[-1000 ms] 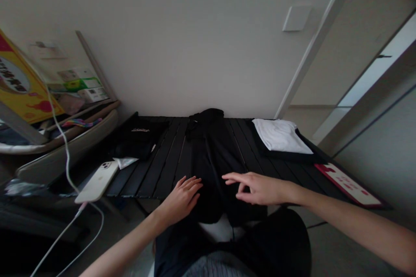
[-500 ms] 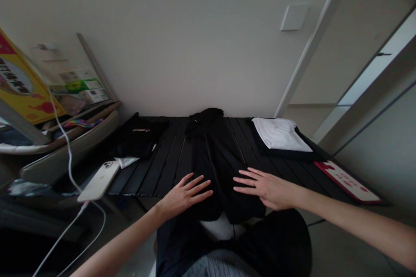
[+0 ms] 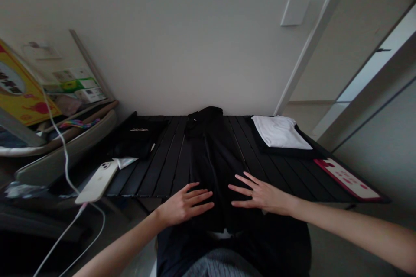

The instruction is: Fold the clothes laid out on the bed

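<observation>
A long black garment [image 3: 214, 151] lies lengthwise down the middle of a black slatted table [image 3: 162, 160], its near end hanging over the front edge. My left hand [image 3: 185, 203] rests flat on the garment's near left part, fingers spread. My right hand [image 3: 260, 192] lies flat on its near right part, fingers also apart. Neither hand holds anything.
A white phone [image 3: 97, 181] on a white cable [image 3: 65, 156] sits at the table's left front corner. A folded black garment with white lettering [image 3: 138, 138] lies behind it. White folded cloth on black cloth [image 3: 279, 132] is at the right, a red-and-white card [image 3: 346, 179] near the right edge.
My right hand went from hovering with a curled finger to lying flat on the garment. Both hands spread and slid slightly toward me along the cloth.
</observation>
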`<state>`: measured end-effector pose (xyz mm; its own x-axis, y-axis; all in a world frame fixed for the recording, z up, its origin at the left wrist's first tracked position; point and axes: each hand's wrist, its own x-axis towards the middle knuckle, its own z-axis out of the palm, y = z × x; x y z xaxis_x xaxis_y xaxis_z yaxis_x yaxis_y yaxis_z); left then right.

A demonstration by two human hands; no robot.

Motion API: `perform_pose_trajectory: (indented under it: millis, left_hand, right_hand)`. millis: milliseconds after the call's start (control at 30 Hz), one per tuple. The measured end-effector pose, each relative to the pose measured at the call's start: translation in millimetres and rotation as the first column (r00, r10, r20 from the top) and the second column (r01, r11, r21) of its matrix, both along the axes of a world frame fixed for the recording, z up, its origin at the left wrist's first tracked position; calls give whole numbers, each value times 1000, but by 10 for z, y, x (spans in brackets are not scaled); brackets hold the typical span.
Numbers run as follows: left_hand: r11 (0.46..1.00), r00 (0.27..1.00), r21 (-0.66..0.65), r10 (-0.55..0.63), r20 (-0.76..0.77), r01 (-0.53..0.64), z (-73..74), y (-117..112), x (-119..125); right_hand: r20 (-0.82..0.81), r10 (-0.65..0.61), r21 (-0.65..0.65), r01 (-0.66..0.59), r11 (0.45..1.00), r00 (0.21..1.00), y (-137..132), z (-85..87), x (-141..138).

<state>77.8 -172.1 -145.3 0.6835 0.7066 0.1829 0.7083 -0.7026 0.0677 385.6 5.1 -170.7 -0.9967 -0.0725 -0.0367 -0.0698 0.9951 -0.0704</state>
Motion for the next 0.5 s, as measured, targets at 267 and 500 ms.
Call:
perform_pose_trajectory:
  millis: [267, 500]
  left_hand:
    - [957, 913, -280, 181, 366, -78, 169, 51, 48]
    - [796, 524, -507, 602, 602, -332, 339, 318, 22]
  right_hand:
    - [78, 35, -454, 4, 891, 996, -90, 535, -130]
    - [-43, -428, -797, 228, 559, 903, 128, 822, -388]
